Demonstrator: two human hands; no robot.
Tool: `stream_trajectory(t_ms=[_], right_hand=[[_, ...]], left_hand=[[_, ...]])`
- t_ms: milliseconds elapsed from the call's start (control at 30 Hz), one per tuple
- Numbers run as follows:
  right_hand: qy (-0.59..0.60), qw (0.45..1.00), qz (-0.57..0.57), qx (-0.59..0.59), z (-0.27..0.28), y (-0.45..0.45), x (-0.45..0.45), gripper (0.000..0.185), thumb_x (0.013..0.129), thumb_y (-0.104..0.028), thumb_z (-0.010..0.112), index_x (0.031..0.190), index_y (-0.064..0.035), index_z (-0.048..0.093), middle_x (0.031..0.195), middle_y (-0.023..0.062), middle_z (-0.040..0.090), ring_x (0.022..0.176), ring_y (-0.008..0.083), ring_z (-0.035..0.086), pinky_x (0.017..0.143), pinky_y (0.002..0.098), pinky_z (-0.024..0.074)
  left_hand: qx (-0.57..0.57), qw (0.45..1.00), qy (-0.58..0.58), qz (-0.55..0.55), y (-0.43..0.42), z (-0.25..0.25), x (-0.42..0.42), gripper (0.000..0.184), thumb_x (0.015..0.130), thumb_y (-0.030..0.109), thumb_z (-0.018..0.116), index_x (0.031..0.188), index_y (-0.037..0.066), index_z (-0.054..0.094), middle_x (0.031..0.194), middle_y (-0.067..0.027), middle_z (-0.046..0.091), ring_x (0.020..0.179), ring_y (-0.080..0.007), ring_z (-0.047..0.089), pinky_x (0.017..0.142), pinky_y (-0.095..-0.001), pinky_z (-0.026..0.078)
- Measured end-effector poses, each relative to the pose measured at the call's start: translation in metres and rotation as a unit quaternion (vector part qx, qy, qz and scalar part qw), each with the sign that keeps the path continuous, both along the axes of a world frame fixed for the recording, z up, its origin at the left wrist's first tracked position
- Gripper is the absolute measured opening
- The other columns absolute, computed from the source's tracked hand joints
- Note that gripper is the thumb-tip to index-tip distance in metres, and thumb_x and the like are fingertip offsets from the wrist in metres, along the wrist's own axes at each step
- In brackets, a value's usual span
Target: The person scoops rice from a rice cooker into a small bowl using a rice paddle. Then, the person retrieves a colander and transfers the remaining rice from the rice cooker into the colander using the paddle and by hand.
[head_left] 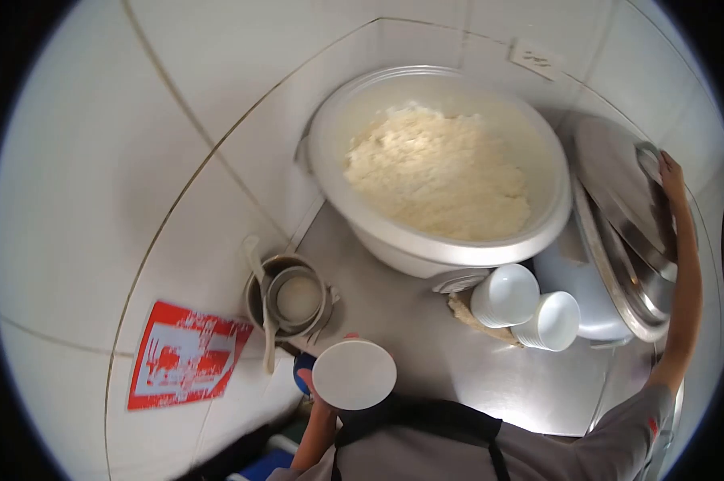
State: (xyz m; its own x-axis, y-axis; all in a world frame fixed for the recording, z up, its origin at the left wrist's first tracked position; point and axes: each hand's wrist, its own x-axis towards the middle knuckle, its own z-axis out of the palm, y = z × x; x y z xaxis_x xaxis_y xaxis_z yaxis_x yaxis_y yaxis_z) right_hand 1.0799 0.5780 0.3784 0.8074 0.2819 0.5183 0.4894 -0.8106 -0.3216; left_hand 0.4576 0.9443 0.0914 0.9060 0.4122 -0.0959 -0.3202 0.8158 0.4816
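Closest to the head camera is the person's grey shirt with black straps. Just in front of it, the left hand grips a white bowl, whose round face looks toward the camera. Far out at the right side, the right hand has its fingers closed at the handle of a large metal lid, which stands tilted against other metal ware.

For holding both well, I would judge that the right fingers should go fully around the handle, because a tilted lid may slide on smooth metal. The bowl is better held from outside, near the body and away from edges.

Between the lid and the wall corner stands a big white tub with what looks like rice. Two stacks of white bowls are just beside the tub on the tabletop, and may be in the way of a low-moving arm. At left is a metal pot with a pale spoon, near a red-and-white sign.
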Motion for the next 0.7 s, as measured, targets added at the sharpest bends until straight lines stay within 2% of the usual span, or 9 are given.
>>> stream_trajectory(t_ms=[133,267,367,400,433,500,567,600,700], right_hand=[[-0.103,0.991,0.062,-0.06,-0.034,-0.056,0.111,0.041,0.087,-0.023,0.045,0.117,0.0052,0.047,0.066,0.0041,0.05,0.056,0.0103,0.04,0.055,0.0265,0.0377],[-0.172,0.956,-0.003,-0.239,-0.016,-0.021,0.125,0.039,0.089,-0.026,0.045,0.12,-0.0024,0.048,0.093,0.0115,0.056,0.082,0.0165,0.052,0.075,0.0292,0.0411],[-0.413,0.859,0.003,-0.302,0.0,0.051,0.06,0.038,0.089,-0.026,0.045,0.121,-0.0058,0.048,0.108,0.0133,0.054,0.098,0.0193,0.052,0.086,0.0312,0.0394],[-0.329,0.904,0.101,-0.254,0.017,0.14,-0.04,0.033,0.09,-0.022,0.043,0.12,-0.0088,0.049,0.119,0.0135,0.048,0.114,0.0228,0.042,0.097,0.0344,0.0326],[-0.149,0.948,0.239,-0.147,0.03,0.223,-0.162,0.03,0.088,-0.014,0.045,0.116,-0.0062,0.051,0.116,0.0146,0.05,0.11,0.0263,0.045,0.094,0.0346,0.0358],[-0.006,0.855,0.492,-0.165,0.022,0.305,-0.298,0.032,0.08,-0.01,0.053,0.11,-0.002,0.053,0.114,0.013,0.051,0.107,0.0245,0.048,0.089,0.0334,0.0389],[-0.1,0.621,0.764,-0.14,-0.026,0.361,-0.353,0.021,0.075,-0.015,0.055,0.092,-0.0028,0.057,0.096,0.0118,0.053,0.094,0.0262,0.049,0.082,0.0352,0.0403],[-0.125,0.559,0.804,-0.158,-0.045,0.385,-0.392,0.019,0.075,-0.016,0.055,0.089,-0.0033,0.056,0.092,0.0113,0.054,0.091,0.0254,0.051,0.078,0.0355,0.0416],[-0.152,0.538,0.789,-0.255,-0.114,0.445,-0.5,0.016,0.073,-0.019,0.057,0.081,-0.0048,0.055,0.081,0.0098,0.055,0.081,0.0231,0.056,0.067,0.0364,0.0452]], left_hand=[[-0.014,0.997,0.08,0.004,-0.02,-0.029,-0.026,0.105,0.061,0.082,0.034,0.133,0.006,0.023,0.126,-0.0228,0.038,0.115,-0.0458,0.035,0.094,-0.0526,0.031],[0.038,0.985,0.169,0.018,-0.038,-0.055,-0.043,0.099,0.068,0.079,0.024,0.132,0.005,0.027,0.13,-0.0142,0.038,0.115,-0.0306,0.04,0.095,-0.0412,0.034],[0.078,0.977,0.195,-0.02,-0.041,-0.061,-0.042,0.098,0.068,0.079,0.025,0.132,0.005,0.027,0.13,-0.0137,0.037,0.116,-0.0304,0.04,0.096,-0.0416,0.034],[0.092,0.976,0.195,-0.038,-0.041,-0.061,-0.037,0.097,0.068,0.079,0.025,0.132,0.006,0.027,0.13,-0.0136,0.037,0.116,-0.0303,0.04,0.096,-0.0418,0.034],[0.104,0.974,0.193,-0.059,-0.042,-0.06,-0.032,0.097,0.068,0.079,0.025,0.132,0.006,0.027,0.13,-0.0134,0.037,0.116,-0.0302,0.039,0.096,-0.0419,0.033],[0.128,0.969,0.186,-0.097,-0.047,-0.058,-0.019,0.096,0.069,0.078,0.026,0.132,0.006,0.027,0.13,-0.0131,0.037,0.116,-0.03,0.039,0.096,-0.0421,0.033],[0.144,0.967,0.17,-0.126,-0.055,-0.055,-0.008,0.095,0.069,0.078,0.026,0.132,0.007,0.027,0.13,-0.0128,0.037,0.117,-0.0299,0.039,0.096,-0.0424,0.033],[0.146,0.967,0.166,-0.128,-0.06,-0.055,-0.004,0.095,0.069,0.078,0.026,0.132,0.007,0.027,0.13,-0.0127,0.037,0.117,-0.0298,0.038,0.097,-0.0425,0.032],[0.138,0.97,0.163,-0.118,-0.072,-0.056,-0.009,0.094,0.069,0.077,0.027,0.132,0.008,0.027,0.131,-0.0122,0.036,0.117,-0.0296,0.038,0.097,-0.0429,0.032]])
